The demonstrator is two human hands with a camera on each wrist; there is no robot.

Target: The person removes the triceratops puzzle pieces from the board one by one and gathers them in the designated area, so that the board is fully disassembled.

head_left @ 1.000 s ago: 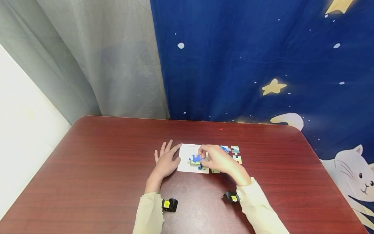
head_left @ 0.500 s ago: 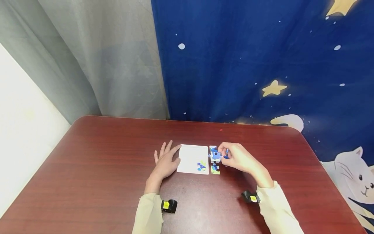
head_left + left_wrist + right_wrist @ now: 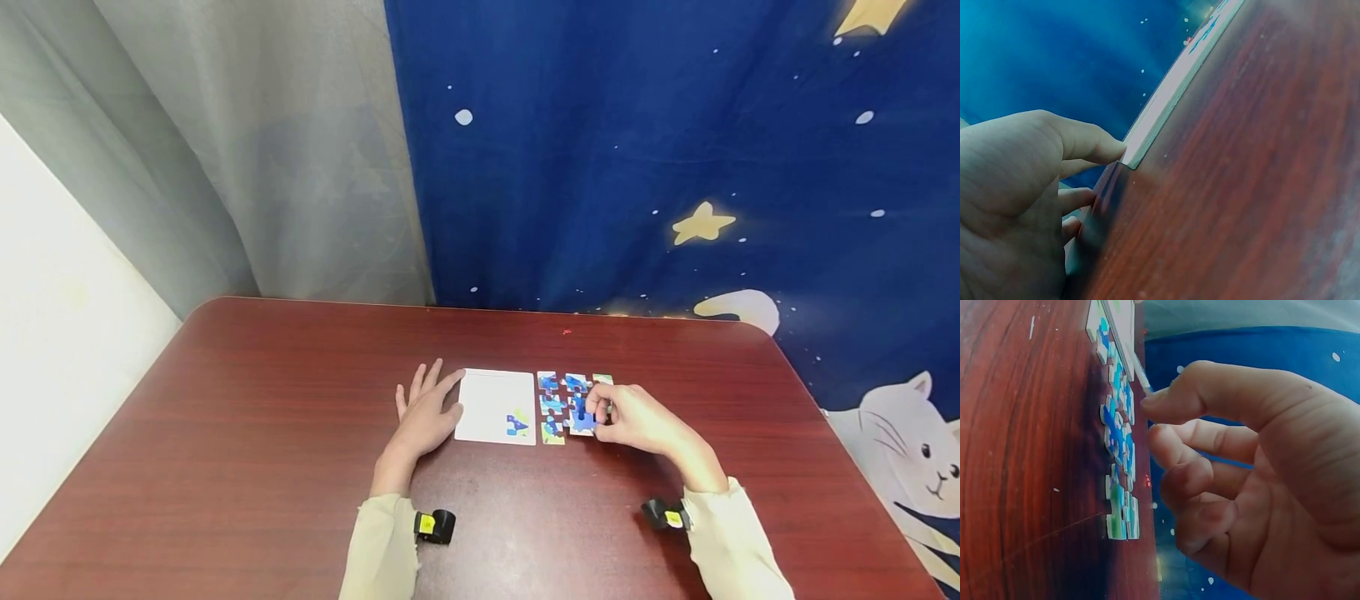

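Observation:
My right hand (image 3: 637,417) pinches a blue puzzle piece (image 3: 582,418) between thumb and index finger, over the group of loose pieces. In the right wrist view that puzzle piece (image 3: 1142,374) shows edge-on at the fingertips. My left hand (image 3: 427,417) is spread on the table, its index fingertip and thumb at the left edge of a white puzzle board (image 3: 483,400). The left wrist view has the thumb (image 3: 1113,150) against the corner of the board (image 3: 1160,109). One blue and green piece (image 3: 517,423) lies in the board's lower right corner.
Several loose puzzle pieces (image 3: 552,405) lie in rows right of the board, partly hidden by my right hand. A small red bit (image 3: 567,332) is near the back edge of the dark red table (image 3: 300,400). Curtains (image 3: 562,167) hang behind it.
My right hand has moved right from above the board to over the loose pieces, carrying the blue piece. The left hand and the board have stayed in place.

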